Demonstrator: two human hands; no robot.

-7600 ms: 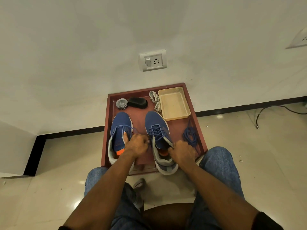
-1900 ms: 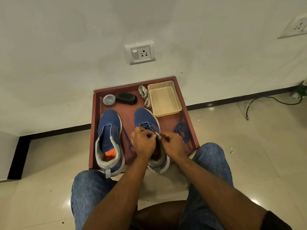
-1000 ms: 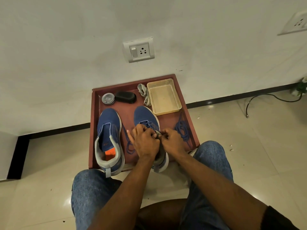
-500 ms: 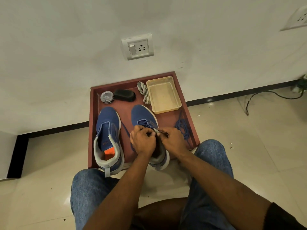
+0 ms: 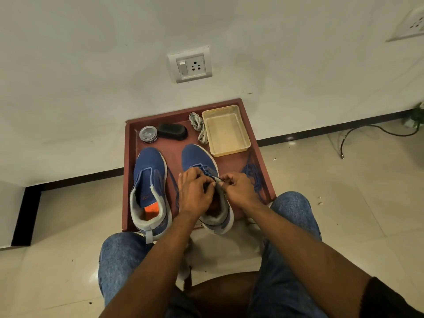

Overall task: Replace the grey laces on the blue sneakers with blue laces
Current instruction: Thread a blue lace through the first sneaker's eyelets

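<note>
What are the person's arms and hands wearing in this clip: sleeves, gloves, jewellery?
Both forearms are bare. The left hand and right hand have no gloves, and no rings or watch show. A dark sleeve edge appears high on the right arm. Blue jeans cover the knees.

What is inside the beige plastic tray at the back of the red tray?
The beige plastic tray looks empty: only its bare, slightly stained bottom shows. Grey laces lie beside it, outside. What lies under it is hidden.

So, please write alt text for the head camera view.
Both hands, left hand and right hand, work a blue lace at the right sneaker on a red tray; the left sneaker stands beside.
</note>
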